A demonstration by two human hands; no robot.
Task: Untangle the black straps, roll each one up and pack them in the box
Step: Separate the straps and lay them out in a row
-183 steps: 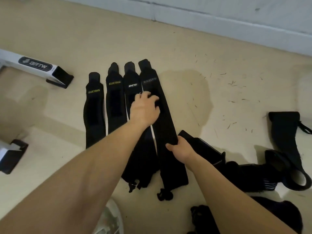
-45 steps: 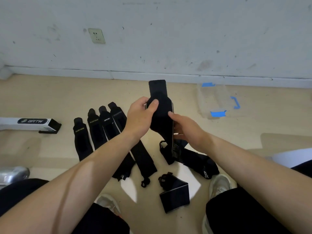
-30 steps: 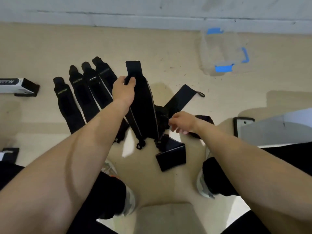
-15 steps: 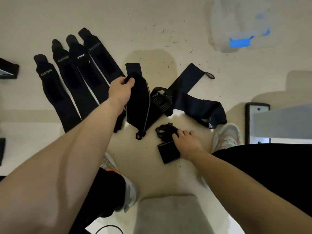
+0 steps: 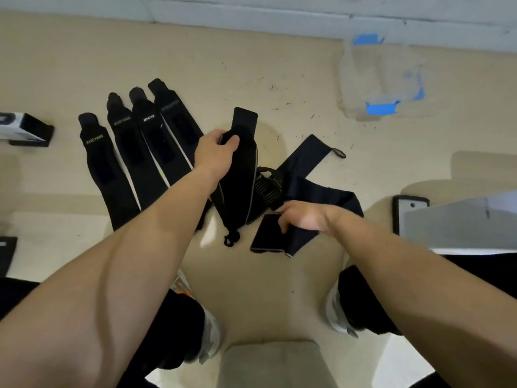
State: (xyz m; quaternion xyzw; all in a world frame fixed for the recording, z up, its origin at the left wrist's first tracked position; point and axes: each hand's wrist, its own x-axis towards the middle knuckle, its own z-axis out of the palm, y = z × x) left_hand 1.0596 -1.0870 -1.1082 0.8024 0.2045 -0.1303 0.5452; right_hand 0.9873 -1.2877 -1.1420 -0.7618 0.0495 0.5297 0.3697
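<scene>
Left hand (image 5: 216, 154): fingers and thumb curled tight round the upper part of one black strap (image 5: 240, 189), just below its flat tab end. Right hand (image 5: 306, 217): fingers hooked over the edge of a folded strap (image 5: 270, 236) and gripping it. The thumb is hidden.

Held strap: long axis runs far to near, leaning slightly. The tab end points toward the wall and the small loop end toward the person's feet, low by the floor (image 5: 279, 289). Cannot tell if the loop touches down.

Just right of it lies the tangle (image 5: 299, 180). Several straps cross there, with one arm running out up-right to a small ring. The folded strap sits at the tangle's near edge. Whether it is free of the tangle is unclear.

Left of the hands is a row of four straps (image 5: 127, 144), flat and side by side, touching, with tabs away from the person.

The clear box (image 5: 347, 88) with blue latches sits well apart, far right by the wall.

Judgement: this is the untangling step. No rolls are visible and nothing is seen packed. The next move probably calls for laying the held strap parallel beside the row, tab away. The folded one should then be drawn lengthwise out of the knot, not sideways, or the crossed pieces may drag along.
</scene>
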